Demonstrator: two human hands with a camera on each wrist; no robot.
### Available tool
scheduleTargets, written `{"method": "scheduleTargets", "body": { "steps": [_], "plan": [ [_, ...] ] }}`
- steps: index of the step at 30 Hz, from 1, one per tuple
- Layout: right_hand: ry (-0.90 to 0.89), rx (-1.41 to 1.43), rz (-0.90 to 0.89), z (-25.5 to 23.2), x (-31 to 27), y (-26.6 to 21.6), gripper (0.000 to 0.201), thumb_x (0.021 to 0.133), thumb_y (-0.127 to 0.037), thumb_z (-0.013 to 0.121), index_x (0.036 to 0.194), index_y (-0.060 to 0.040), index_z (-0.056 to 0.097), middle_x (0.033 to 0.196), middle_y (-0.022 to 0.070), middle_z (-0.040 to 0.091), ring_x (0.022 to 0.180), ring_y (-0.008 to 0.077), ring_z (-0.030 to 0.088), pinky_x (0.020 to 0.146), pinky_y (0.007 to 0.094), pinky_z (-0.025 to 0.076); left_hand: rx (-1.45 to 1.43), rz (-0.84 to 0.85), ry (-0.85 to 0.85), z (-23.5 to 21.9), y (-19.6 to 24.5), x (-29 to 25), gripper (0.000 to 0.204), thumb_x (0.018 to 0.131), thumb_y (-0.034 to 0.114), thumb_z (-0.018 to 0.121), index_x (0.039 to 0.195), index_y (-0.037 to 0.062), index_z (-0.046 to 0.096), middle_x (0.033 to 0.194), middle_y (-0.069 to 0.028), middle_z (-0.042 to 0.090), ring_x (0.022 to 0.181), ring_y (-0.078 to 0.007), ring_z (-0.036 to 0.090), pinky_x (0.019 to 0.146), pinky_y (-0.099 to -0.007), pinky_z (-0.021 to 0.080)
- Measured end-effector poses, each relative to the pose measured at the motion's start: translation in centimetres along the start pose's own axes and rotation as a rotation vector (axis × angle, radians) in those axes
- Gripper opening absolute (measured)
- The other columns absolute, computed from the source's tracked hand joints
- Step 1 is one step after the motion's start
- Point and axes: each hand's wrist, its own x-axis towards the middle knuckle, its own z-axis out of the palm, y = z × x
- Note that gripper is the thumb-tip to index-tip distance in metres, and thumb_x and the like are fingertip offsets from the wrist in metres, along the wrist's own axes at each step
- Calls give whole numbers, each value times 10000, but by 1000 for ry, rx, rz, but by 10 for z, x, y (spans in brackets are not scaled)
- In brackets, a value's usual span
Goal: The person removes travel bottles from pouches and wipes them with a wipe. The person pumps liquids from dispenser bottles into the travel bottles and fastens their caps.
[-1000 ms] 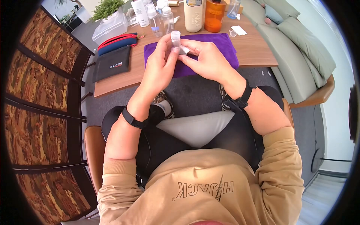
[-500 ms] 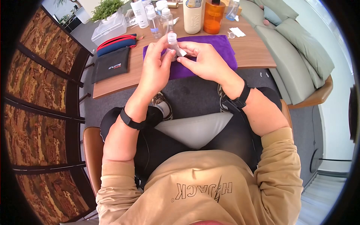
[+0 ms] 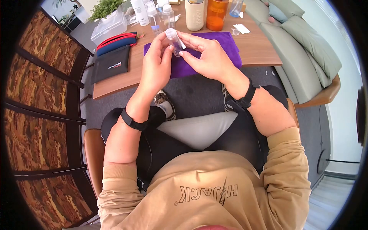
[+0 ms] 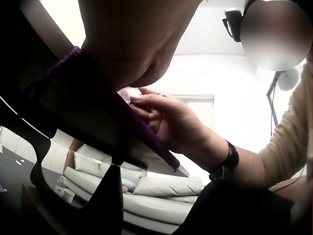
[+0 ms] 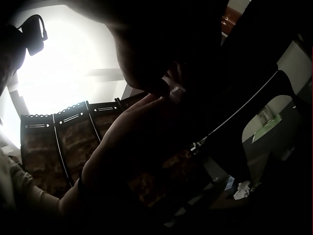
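Note:
Both hands meet around a small clear bottle (image 3: 173,41) with a white cap, tilted above the purple towel (image 3: 224,48). The left hand (image 3: 157,63) grips the bottle from its left side, thumb against its lower part. On the other side the right hand (image 3: 209,55) pinches it, with a small white piece (image 3: 183,45) showing beside its fingers. In the left wrist view the right hand (image 4: 171,115) is seen past the towel's edge. The right wrist view is dark, with the left hand (image 5: 132,120) against the bottle.
Behind the towel stand a cream bottle (image 3: 195,15), an orange bottle (image 3: 217,15) and several clear and white bottles. A black pouch (image 3: 111,64) and a clear plastic box (image 3: 109,27) lie at the left. White paper (image 3: 241,28) lies at the right of the table.
The small bottle has shifted slightly left and tilted its top to the left. The right hand has moved left with it, its fingers lying farther over the bottle's back.

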Motion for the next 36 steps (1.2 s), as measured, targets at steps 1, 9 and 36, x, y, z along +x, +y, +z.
{"method": "scheduleTargets", "body": {
  "steps": [1, 9, 36],
  "plan": [
    [-1, 1, 1, 0, -1, 2, 588, 1039, -25, 776, 1607, 36, 637, 1539, 238, 743, 1418, 261, 735, 1203, 381, 587, -10, -6, 5, 0, -1, 0, 418, 1187, 18, 604, 1603, -10, 582, 1311, -136, 803, 1203, -172, 750, 1055, -347, 599],
    [-80, -206, 59, -2, 1, -1, 490, 1031, -154, 794, 1497, -10, 744, 1346, 251, 817, 1281, 390, 798, 1100, 429, 632, 68, -34, -57, -2, 7, -2, 398, 1187, 51, 630, 1573, -35, 586, 1285, -121, 791, 1166, -156, 746, 1021, -344, 605],
    [-46, -334, -291, 10, -5, 1, 525, 1121, -105, 716, 1627, -4, 623, 1657, 206, 646, 1508, 378, 647, 1216, 459, 582, -461, -269, 24, -11, 17, 7, 466, 1208, 160, 655, 1622, 17, 494, 1416, -152, 765, 1280, -213, 767, 1072, -401, 670]
  ]
}}
